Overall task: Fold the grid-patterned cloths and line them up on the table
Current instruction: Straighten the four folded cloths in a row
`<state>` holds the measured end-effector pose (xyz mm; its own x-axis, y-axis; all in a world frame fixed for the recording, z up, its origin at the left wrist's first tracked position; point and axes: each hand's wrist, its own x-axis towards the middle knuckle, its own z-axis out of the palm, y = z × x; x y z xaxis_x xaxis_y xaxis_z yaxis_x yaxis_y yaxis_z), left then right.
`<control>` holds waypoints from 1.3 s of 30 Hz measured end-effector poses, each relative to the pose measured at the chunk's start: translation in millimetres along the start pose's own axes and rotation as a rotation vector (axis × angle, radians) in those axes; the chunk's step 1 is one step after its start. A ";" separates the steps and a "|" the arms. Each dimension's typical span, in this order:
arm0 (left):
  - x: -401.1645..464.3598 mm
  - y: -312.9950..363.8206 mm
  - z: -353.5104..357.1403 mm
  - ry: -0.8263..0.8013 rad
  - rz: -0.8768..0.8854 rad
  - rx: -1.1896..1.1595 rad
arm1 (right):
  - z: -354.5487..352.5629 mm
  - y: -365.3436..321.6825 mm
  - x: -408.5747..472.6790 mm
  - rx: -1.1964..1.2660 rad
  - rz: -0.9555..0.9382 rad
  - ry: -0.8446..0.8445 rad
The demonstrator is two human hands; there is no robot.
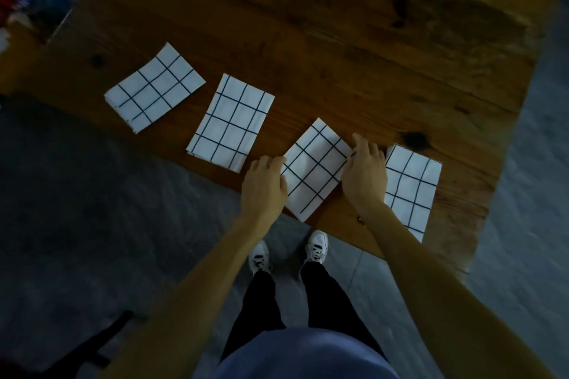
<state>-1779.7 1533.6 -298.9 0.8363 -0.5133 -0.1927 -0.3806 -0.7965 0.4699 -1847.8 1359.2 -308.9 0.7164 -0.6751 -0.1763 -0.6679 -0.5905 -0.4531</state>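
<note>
Several folded white cloths with a black grid lie in a row along the near edge of the wooden table [338, 40]. The leftmost cloth [154, 88] is turned at an angle. A second cloth [231, 123] lies to its right. My left hand [264, 184] holds the left edge of the third cloth [314, 169], and my right hand [365, 172] holds its right edge, fingers curled over the border. A fourth cloth [412, 191] lies at the far right, partly under my right forearm.
The table's near edge runs diagonally, just behind the cloths' lower corners. My feet in white shoes [289, 252] stand on the grey floor below it. Blurred colourful items [27, 0] sit at the far left. A dark object [92, 344] lies on the floor at lower left.
</note>
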 end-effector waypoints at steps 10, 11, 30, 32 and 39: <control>10.5 12.0 2.1 -0.002 -0.043 -0.111 | -0.3 3.2 31.1 -0.018 -0.075 0.030; 11.8 13.6 2.1 -0.002 -0.048 -0.122 | -2.0 3.2 35.1 -0.020 -0.080 0.028; 4.0 -72.2 -67.8 0.110 -0.140 -0.199 | 14.0 -72.1 -21.3 0.179 -0.242 -0.074; 6.0 -91.0 -83.0 0.110 -0.145 -0.178 | 24.0 -91.1 -34.0 0.208 -0.213 -0.121; 37.1 -119.3 -90.5 0.038 -0.122 -0.116 | 46.0 -133.5 -35.5 0.281 -0.077 -0.172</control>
<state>-1667.5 1638.5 -284.1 0.8887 -0.4007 -0.2229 -0.2288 -0.8088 0.5417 -1774.8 1482.4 -282.3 0.8020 -0.5345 -0.2665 -0.5462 -0.4758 -0.6894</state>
